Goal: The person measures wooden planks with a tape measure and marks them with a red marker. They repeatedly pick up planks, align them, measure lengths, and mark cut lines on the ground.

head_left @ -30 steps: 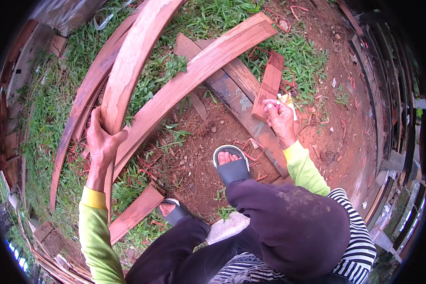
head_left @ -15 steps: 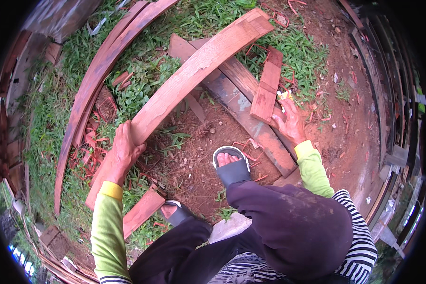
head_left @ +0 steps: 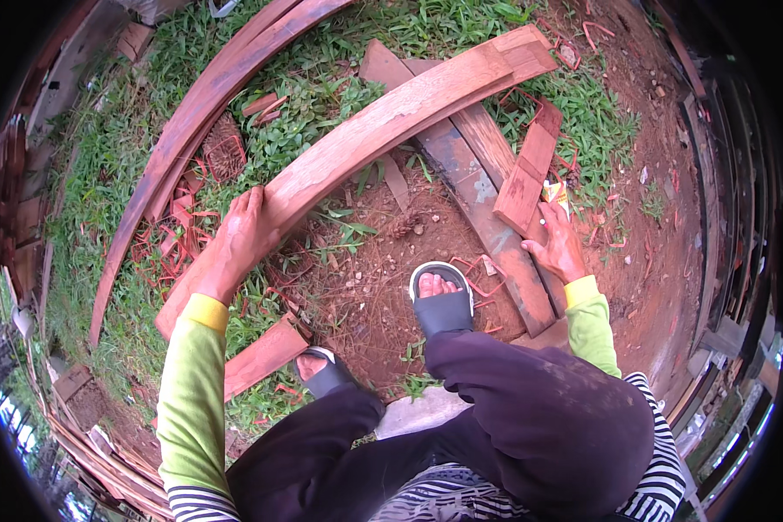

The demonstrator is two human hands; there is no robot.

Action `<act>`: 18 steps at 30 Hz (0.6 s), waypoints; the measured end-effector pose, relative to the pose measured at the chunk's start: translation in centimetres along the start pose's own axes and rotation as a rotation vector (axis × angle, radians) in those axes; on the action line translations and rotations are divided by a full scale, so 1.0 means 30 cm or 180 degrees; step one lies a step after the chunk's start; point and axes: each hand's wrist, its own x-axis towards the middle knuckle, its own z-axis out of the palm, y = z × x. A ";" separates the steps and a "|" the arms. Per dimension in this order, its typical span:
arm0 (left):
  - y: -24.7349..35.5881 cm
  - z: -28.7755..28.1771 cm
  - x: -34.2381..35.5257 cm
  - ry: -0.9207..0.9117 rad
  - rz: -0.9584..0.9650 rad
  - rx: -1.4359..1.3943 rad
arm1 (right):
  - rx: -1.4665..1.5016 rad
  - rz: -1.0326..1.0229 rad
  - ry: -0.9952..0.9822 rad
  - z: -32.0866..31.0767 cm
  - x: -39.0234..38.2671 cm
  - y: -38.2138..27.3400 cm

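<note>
A long reddish wooden plank (head_left: 391, 113) runs from the lower left to the upper right. My left hand (head_left: 242, 239) spans it near its lower end, fingers over the top and thumb toward the near edge. Its far part rests across two crossed boards, one dark and painted (head_left: 474, 187), one plain brown (head_left: 487, 143). My right hand (head_left: 558, 250) is beside a short wooden piece (head_left: 531, 165), thumb and fingers apart. A small yellow-and-white packet (head_left: 555, 197) lies near its fingertips. A tiny white spot shows at the fingers; I cannot tell whether it is held.
Two long dark boards (head_left: 196, 113) lie at the left on grass, near red string scraps (head_left: 170, 235) and a brown textured block (head_left: 224, 148). A short reddish offcut (head_left: 265, 357) lies by my left sandal (head_left: 326, 372). Stacked timber (head_left: 731, 217) lines the right side.
The view has shifted, so most things appear further right. My left hand has flattened along the plank, its fingers stretching further up it. The plank has tilted, showing more of its near edge.
</note>
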 end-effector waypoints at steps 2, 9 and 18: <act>0.018 -0.017 0.004 -0.0116 -0.0112 -0.0033 | -0.0081 -0.0012 -0.0032 -0.014 0.005 -0.010; 0.040 0.015 0.011 0.0259 0.0116 0.0385 | -0.0445 -0.0261 0.0113 0.007 0.013 0.019; 0.053 0.024 0.017 0.0561 0.0204 0.0347 | -0.0206 -0.0047 -0.0159 -0.005 0.025 0.004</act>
